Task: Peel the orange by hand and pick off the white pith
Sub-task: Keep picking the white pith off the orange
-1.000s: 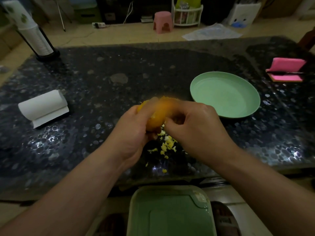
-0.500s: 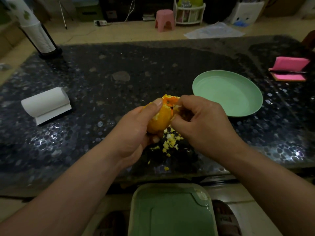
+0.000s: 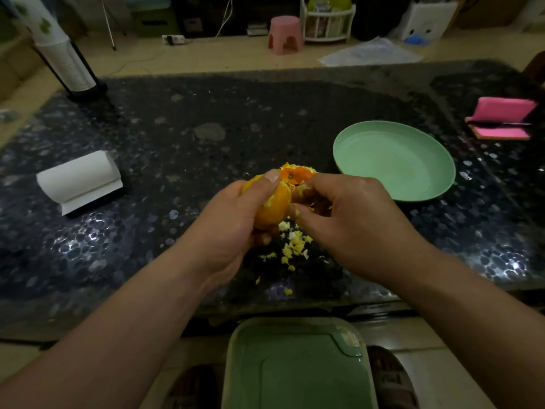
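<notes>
A partly peeled orange (image 3: 275, 206) is held above the dark speckled table (image 3: 177, 160). My left hand (image 3: 233, 219) grips it from the left, thumb laid over the top. My right hand (image 3: 348, 219) is curled against its right side, fingertips pinching at the peel or pith; what they hold is hidden. Bright orange flesh (image 3: 296, 174) shows at the top between the two hands. A small heap of yellow-white peel and pith scraps (image 3: 293, 246) lies on the table just below the fruit.
A light green plate (image 3: 395, 160) sits to the right of the hands. A white paper roll (image 3: 79, 180) lies at the left, a cup stack (image 3: 59, 51) at the far left, a pink folded item (image 3: 501, 118) at the far right. A green bin lid (image 3: 298, 367) is below the table edge.
The orange has been turned so its exposed orange top now shows between my hands. My right hand's fingers have shifted along the fruit's right side. More scraps lie below.
</notes>
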`<state>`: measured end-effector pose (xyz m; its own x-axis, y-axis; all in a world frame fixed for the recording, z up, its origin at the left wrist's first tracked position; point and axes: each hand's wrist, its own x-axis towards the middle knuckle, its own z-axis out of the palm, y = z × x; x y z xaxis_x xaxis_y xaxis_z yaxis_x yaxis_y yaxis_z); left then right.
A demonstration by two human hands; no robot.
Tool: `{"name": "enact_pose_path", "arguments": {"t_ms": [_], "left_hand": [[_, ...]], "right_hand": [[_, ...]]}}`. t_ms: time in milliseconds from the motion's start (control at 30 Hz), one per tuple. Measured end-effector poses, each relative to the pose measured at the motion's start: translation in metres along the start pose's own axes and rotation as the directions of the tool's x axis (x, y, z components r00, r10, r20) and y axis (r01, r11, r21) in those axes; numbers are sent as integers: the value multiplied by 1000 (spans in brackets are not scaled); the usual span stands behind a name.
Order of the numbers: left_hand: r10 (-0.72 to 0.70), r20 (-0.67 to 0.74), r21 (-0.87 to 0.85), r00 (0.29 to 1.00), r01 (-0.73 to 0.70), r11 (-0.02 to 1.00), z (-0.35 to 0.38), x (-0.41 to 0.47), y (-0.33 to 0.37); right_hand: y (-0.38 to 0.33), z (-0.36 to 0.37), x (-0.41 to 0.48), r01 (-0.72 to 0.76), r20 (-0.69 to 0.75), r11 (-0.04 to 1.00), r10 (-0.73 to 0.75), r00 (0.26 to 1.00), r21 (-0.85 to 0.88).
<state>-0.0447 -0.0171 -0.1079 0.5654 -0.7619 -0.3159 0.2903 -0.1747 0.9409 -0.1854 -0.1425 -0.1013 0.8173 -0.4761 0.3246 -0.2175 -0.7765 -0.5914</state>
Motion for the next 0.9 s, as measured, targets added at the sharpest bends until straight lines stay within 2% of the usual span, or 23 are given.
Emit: {"name": "enact_pose_path", "arguments": {"t_ms": [200, 367, 667, 800, 900], "left_hand": [[52, 15, 109, 999, -54, 993, 0, 0, -4], [83, 69, 120, 994, -90, 989, 0, -1, -3], [79, 81, 132, 994, -89, 987, -2, -1, -5], [46, 83, 49, 996, -50, 998, -1, -1, -3], [5, 96, -56, 995, 1, 998, -2, -2, 1]], "right_hand": [[-3, 2, 0, 4, -20, 999, -5, 1000, -53], [-7, 4, 0, -4, -54, 998, 1, 999, -59], [-12, 4, -1, -12, -70, 995, 5, 998, -97], [-9, 1, -1, -27, -54, 997, 23, 998, -70], [-7, -6, -1, -74, 6, 997, 74, 997, 17]]}}
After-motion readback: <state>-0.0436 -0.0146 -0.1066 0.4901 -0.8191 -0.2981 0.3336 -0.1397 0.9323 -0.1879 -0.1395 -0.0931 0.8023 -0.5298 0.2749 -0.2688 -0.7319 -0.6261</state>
